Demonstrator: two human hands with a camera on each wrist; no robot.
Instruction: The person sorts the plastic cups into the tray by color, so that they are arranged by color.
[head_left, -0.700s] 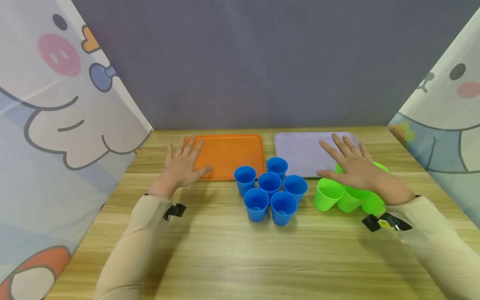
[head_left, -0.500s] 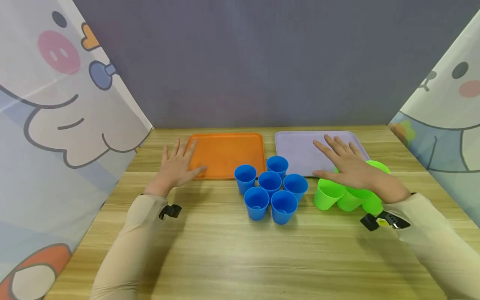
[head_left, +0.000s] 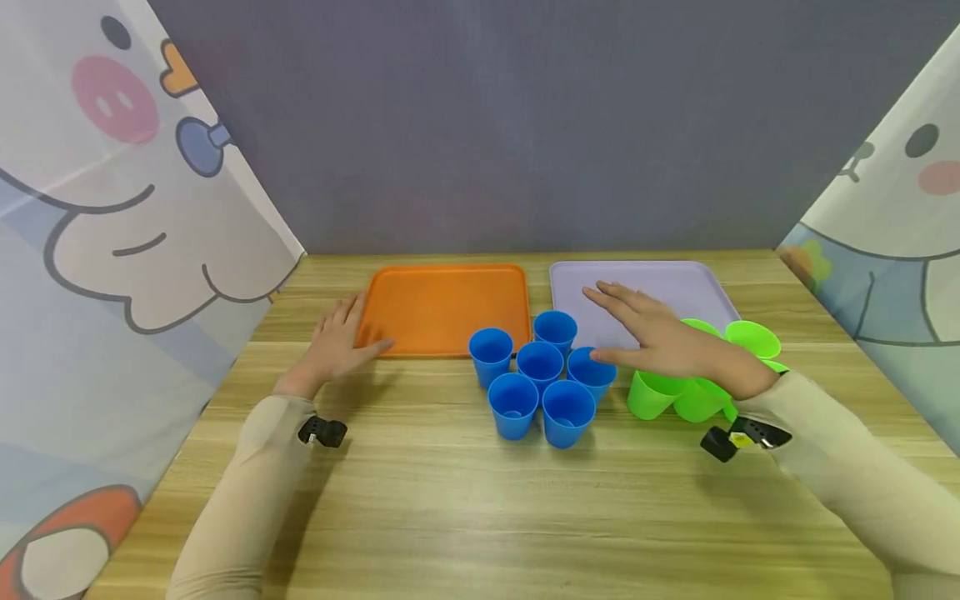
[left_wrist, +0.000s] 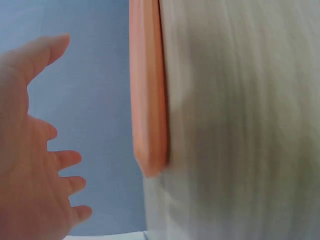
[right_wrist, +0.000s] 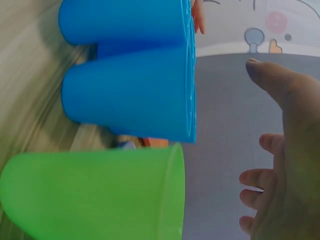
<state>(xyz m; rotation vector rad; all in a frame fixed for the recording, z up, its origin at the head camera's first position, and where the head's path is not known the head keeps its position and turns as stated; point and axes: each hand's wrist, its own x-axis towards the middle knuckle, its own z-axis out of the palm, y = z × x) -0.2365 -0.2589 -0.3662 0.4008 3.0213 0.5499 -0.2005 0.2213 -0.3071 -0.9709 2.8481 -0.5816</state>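
Observation:
My left hand [head_left: 330, 346] is at the left edge of the orange tray [head_left: 442, 312], fingers extended and thumb over its near left corner; whether it touches the tray I cannot tell. In the left wrist view the tray's side [left_wrist: 145, 90] appears beside the hand [left_wrist: 32, 150], which grips nothing. My right hand [head_left: 667, 337] hovers over the green cups [head_left: 649, 402] and the near part of the lilac tray [head_left: 686, 287], fingers spread and holding nothing. Its thumb reaches toward the cluster of blue cups [head_left: 513, 418]. All cups stand upright; the hand hides part of the green ones.
Both trays lie side by side at the back of the wooden table [head_left: 480, 517], before a grey panel [head_left: 510, 133]. Several blue cups stand close together at the middle, with several green cups to their right. Cartoon-printed sheets [head_left: 150, 233] flank the table.
My right hand has moved left, from over the green cups toward the blue ones. The left hand has drawn back slightly, toward me and to the left. Cups and trays have stayed put.

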